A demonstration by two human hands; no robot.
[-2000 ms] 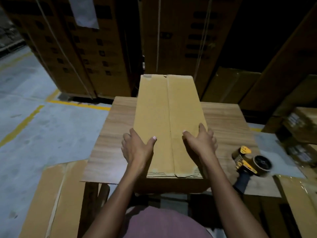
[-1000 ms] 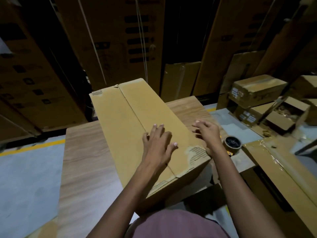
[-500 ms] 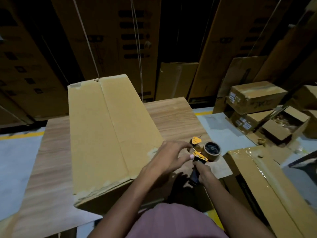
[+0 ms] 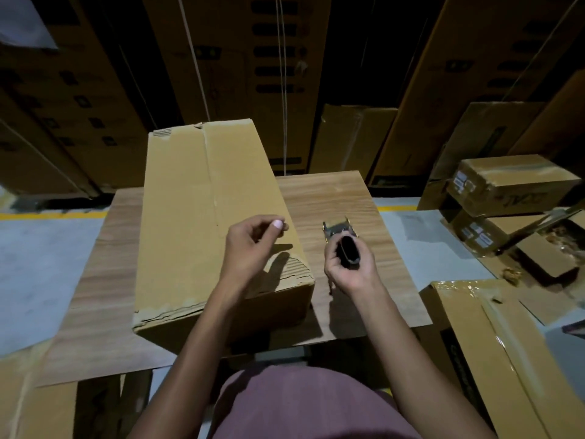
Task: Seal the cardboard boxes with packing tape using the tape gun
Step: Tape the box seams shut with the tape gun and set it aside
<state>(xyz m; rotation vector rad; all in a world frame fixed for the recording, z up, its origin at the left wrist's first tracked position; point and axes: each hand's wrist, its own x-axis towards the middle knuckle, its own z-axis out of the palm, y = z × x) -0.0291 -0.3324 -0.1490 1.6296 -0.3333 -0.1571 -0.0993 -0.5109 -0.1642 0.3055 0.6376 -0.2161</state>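
Here the cardboard box (image 4: 209,217) lies flaps-closed on the worktop (image 4: 342,198), seam untaped. Above its near corner the left hand (image 4: 250,248) hovers, fingers curled, apparently pinching a tape end, though that is unclear. The right hand (image 4: 348,264) wraps the tape gun (image 4: 343,239); best to anchor tape over the near edge first.

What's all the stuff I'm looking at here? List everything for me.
box: one, tan, on the table, flaps closed, seam untaped
tape gun: one, black and metal, above the table right of the box
table: one, wood grain, centre
small boxes: several, brown, on the floor at right
big cartons: many, brown, stacked behind
floor line: one, yellow, left
shirt: one, maroon, bottom
left hand: fingers curled, above the box's near right corner
right hand: grips the tape gun's handle
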